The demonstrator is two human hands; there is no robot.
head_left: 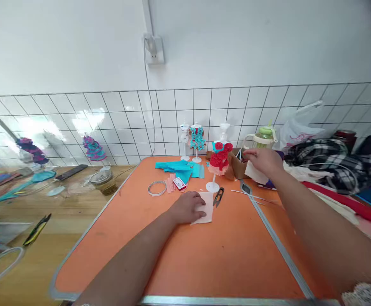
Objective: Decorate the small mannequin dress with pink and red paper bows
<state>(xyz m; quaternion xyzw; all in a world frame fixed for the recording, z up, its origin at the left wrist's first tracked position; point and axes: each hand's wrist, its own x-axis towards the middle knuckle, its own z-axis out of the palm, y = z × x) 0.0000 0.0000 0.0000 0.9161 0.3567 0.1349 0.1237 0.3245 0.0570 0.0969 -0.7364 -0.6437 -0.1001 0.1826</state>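
Orange tabletop [236, 272] below our left hand [187, 207] and right hand [263, 160], hands well apart. Plastic bag [295, 132] beyond right hand, pink print unreadable. Right hand at brown box [236, 167]; cannot tell if clamped on anything. Red-clad dress form [220, 159] between hands, farther off. Left hand, fingers parted, rests on pale pink cloth [207, 208]. Step, we judge: steadying cloth, reaching at box; next move calls for careful fingertip pick, cloth kept flat. Snips [218, 196] just right of left hand. Red-white packet [179, 183] beyond left hand, lettering too small.

Left arm [141, 250] forward, left fingers [199, 201] parted, right arm [316, 208] outstretched, right fingers [251, 151] bunched
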